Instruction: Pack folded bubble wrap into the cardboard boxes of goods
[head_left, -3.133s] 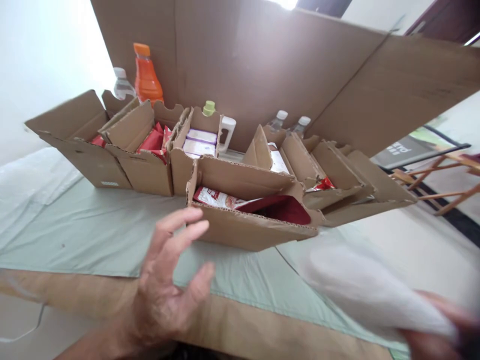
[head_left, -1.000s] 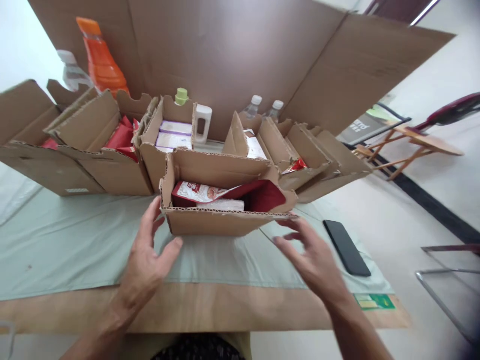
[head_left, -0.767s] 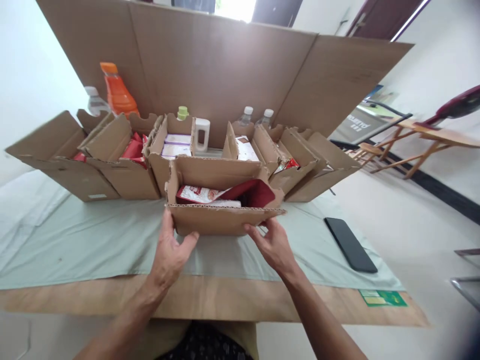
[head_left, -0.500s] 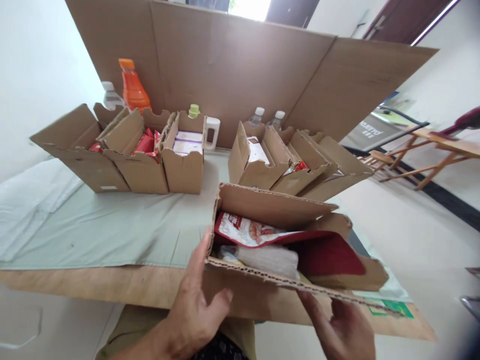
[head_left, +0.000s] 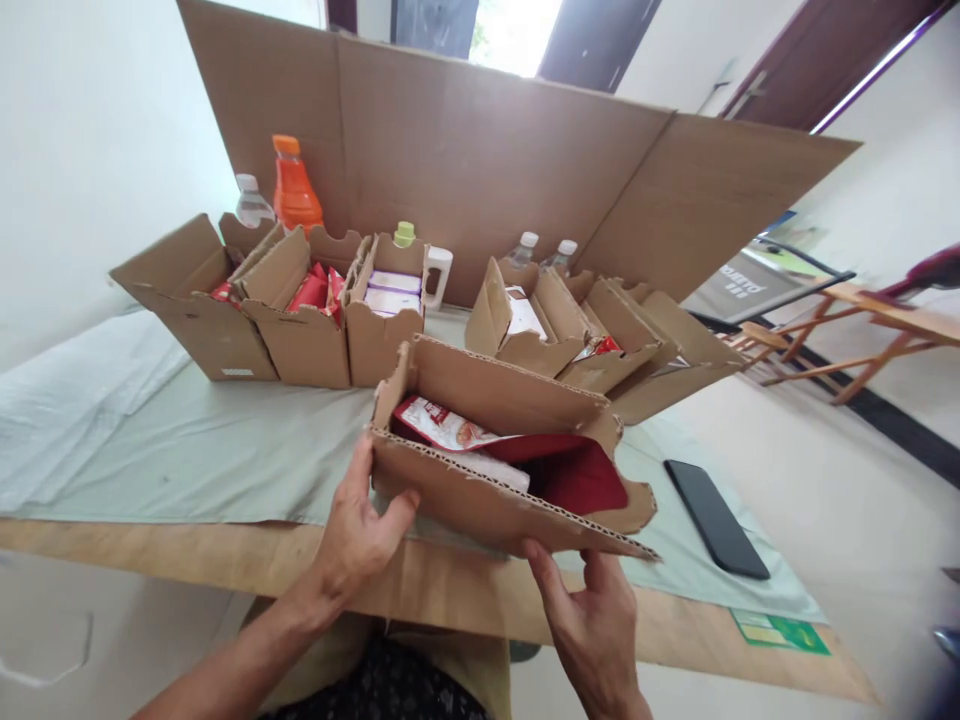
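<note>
Both of my hands hold an open-topped cardboard box (head_left: 457, 490) above the near edge of the table. My left hand (head_left: 364, 530) grips its left end, thumb against the near side. My right hand (head_left: 589, 610) is at the lower near side towards the right, its thumb on the cardboard and other fingertips hidden underneath. Inside the box lies a red and white food pouch (head_left: 450, 425), its dark red part curving to the right. Beside it is a whitish, translucent packet (head_left: 491, 468), partly covered, whose kind I cannot make out.
Cardboard boxes with red packets (head_left: 307, 290) and purple-white cartons (head_left: 392, 292) stand at the back left; several more boxes (head_left: 547, 350) stand back right. Bottles, one orange (head_left: 296, 190), rise behind them before a cardboard screen (head_left: 480, 150). A black phone (head_left: 716, 520) lies at right.
The held box has moved left and away from me, and now sits more level. My right hand has shifted left with it. The phone, mostly hidden before, is now in full view.
</note>
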